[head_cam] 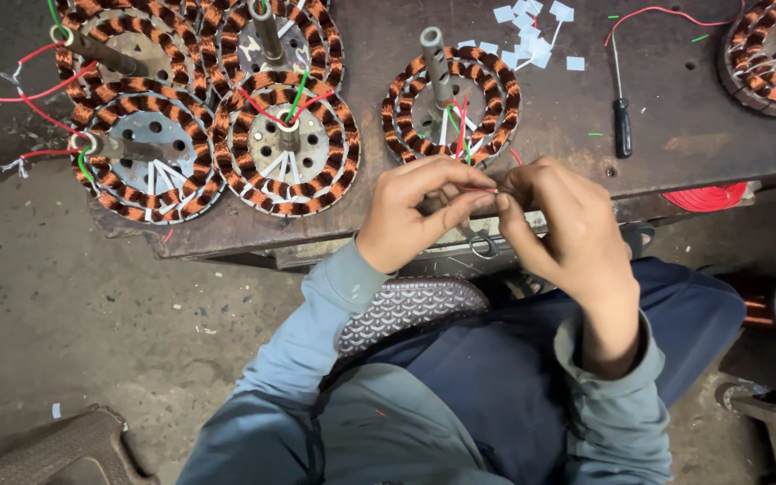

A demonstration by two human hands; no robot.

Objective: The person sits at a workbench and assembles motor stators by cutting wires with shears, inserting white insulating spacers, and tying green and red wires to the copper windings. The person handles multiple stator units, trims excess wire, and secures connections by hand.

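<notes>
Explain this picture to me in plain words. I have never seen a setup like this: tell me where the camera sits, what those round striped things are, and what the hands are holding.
The single picture comes from a camera worn on the person's head, looking down at their own two hands over a dark workbench. No machine is involved.

The round striped things are motor windings: metal discs wrapped in copper-coloured coils, each on a shaft. One winding stands just beyond the hands, with red, green and white wires coming out of it. A cluster of finished-looking windings sits to the left, and another at the far right edge.

The left hand and right hand meet and pinch a thin red wire between their fingertips. Also on the bench: a black-handled screwdriver and small white paper slips.
</notes>
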